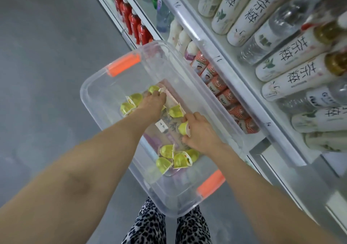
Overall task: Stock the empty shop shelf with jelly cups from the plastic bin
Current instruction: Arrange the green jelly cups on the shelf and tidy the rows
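Observation:
A clear plastic bin with orange handles sits below me in front of the shelves. Several yellow-green jelly cups lie loose on its floor, one cluster near me and another farther off. My left hand reaches deep into the bin, its fingers closed on a jelly cup at the far side. My right hand grips another jelly cup by the bin's right wall. One more cup lies between the hands.
White shop shelves run along the right, packed with red bottles, orange-patterned jars and white tea bottles. Grey floor lies to the left. My patterned trouser legs show under the bin.

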